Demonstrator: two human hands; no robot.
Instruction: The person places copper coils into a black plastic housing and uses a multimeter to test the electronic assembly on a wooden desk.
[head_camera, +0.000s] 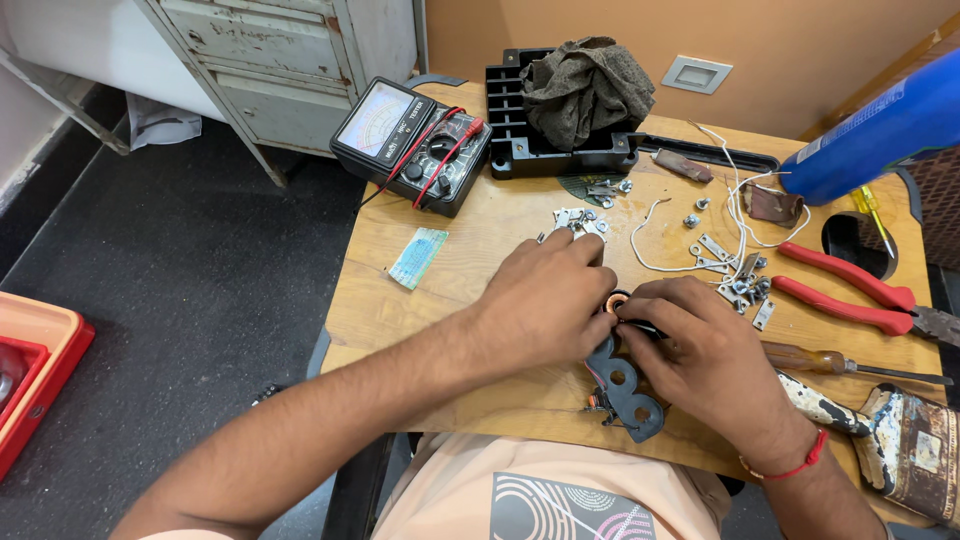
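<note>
Fingers of both hands curled, pinching small copper-wound coil at top of dark grey plastic part with round holes, near middle of light wooden table. Left hand over coil from left; right hand from right, red thread on wrist. Far: black slotted plastic tray holding crumpled brown rag; black analogue meter with red leads far left. Right: red-handled pliers, wooden-handled screwdriver. Small metal brackets and nuts scattered beyond hands.
</note>
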